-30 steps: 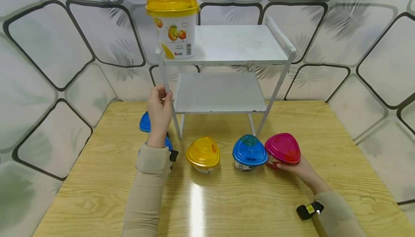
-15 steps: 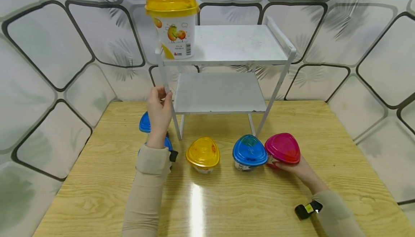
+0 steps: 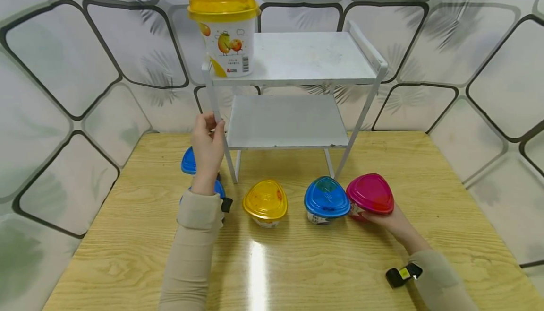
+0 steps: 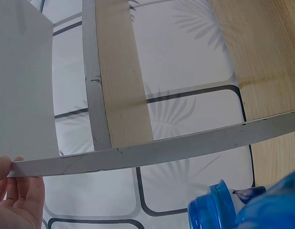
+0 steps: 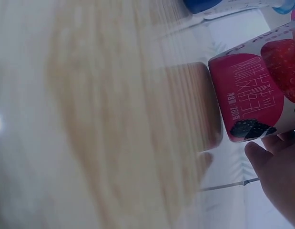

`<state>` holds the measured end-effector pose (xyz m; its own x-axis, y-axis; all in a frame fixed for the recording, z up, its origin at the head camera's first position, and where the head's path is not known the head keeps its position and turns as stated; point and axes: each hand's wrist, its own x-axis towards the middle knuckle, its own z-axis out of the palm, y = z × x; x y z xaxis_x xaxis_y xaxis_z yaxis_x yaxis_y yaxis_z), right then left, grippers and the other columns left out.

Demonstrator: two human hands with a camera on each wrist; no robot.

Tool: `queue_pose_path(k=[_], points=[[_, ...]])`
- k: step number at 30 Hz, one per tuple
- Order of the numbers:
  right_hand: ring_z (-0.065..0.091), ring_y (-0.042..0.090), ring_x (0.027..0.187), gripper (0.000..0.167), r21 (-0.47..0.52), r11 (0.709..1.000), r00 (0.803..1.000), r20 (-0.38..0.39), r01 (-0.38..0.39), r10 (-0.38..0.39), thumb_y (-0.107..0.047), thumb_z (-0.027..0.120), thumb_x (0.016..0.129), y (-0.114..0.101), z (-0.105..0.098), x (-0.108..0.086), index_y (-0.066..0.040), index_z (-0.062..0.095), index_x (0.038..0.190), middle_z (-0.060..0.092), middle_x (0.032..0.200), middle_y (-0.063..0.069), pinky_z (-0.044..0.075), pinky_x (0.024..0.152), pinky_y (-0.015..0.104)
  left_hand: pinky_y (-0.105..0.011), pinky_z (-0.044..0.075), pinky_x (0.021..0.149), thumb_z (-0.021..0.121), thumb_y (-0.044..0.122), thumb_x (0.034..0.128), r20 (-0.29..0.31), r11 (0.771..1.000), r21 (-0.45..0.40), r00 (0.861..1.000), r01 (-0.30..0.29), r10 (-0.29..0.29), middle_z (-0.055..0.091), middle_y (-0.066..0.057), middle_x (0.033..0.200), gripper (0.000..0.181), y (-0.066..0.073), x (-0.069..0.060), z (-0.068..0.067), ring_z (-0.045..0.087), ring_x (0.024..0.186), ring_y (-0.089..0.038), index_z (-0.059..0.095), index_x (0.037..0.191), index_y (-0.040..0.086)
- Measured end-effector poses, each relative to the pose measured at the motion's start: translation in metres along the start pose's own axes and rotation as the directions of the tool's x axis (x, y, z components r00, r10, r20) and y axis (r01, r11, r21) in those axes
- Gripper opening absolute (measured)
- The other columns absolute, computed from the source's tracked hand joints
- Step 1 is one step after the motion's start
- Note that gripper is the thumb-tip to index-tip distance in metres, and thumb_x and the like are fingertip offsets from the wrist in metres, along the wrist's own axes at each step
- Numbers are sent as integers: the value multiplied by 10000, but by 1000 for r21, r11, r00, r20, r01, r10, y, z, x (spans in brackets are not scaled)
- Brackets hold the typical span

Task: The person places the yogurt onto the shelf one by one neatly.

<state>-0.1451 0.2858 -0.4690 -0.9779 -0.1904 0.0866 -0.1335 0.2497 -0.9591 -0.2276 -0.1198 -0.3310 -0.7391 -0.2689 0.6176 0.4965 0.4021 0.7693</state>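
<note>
Head view, hands: two, and they're well apart. The left hand [image 3: 207,152] pinches the left front leg [image 3: 230,164] of the rack; the right hand [image 3: 393,223] has its fingers round the pink-lidded cup [image 3: 370,194].
Head view, rack: one white rack [image 3: 297,60], two shelves.
Head view, bucket: just one yellow-lidded bucket [image 3: 227,27], upright at the left end of the top shelf.
Head view, small cups: I count five. One pink at right, one yellow cup [image 3: 266,200] in front of the rack, three blue: a blue cup [image 3: 326,197] just beside the pink one, plus two, a rear blue cup [image 3: 189,160] and a front blue cup [image 3: 219,188], half hidden by the left arm.
Left wrist view: thumb and fingers on either side of one grey bar; two blue bits bottom right.
Right wrist view: one pink cup, strawberry and blackberry print, hand against its side. Can't tell if its base touches the table [image 5: 123,119], too blurry.
</note>
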Motion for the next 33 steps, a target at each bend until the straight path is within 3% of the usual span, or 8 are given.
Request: queue_pose_path(k=[8, 12, 25, 28, 33], points=[[413, -5, 1047, 737, 19, 1000, 999, -38, -16, 16, 3, 661, 761, -5, 4, -6, -95, 238, 1356, 430, 1167, -136, 384, 812, 127, -176, 413, 611, 528, -10, 864, -3, 1000, 2, 1000, -4, 4, 552, -198, 902, 156, 0, 0, 0, 561, 803, -241, 501, 994, -92], [445, -17, 1019, 667, 42, 999, 998, -59, 10, -7, 43, 643, 757, -9, 6, -7, -115, 305, 1309, 469, 1117, -162, 386, 806, 124, -177, 414, 615, 528, -7, 865, -2, 1000, 2, 1000, -1, 1, 552, -202, 906, 157, 0, -1, -1, 561, 807, -237, 501, 995, -91], [452, -13, 1015, 655, -4, 999, 997, -61, 48, -48, 55, 639, 763, -25, 10, -7, -130, 318, 1304, 469, 1124, -163, 414, 780, 141, -147, 411, 612, 535, -15, 859, -7, 1000, 6, 1000, -7, 7, 560, -206, 900, 148, 1, -1, -1, 569, 807, -272, 504, 977, -98], [445, -7, 1025, 659, -30, 998, 996, -61, 59, -61, 36, 638, 773, -30, 9, -7, -102, 300, 1321, 458, 1136, -155, 414, 781, 142, -140, 404, 614, 526, -42, 855, -5, 1000, 0, 1000, 2, -2, 552, -235, 899, 146, 16, -2, -3, 566, 812, -310, 494, 974, -120], [445, 13, 1032, 661, 0, 995, 994, -52, 100, -100, 69, 612, 778, -40, 8, -6, -130, 302, 1327, 454, 1154, -133, 430, 770, 154, -138, 407, 616, 525, -32, 859, -3, 1000, 3, 1000, -2, 2, 552, -221, 894, 146, 10, -1, -2, 570, 813, -290, 494, 979, -109]])
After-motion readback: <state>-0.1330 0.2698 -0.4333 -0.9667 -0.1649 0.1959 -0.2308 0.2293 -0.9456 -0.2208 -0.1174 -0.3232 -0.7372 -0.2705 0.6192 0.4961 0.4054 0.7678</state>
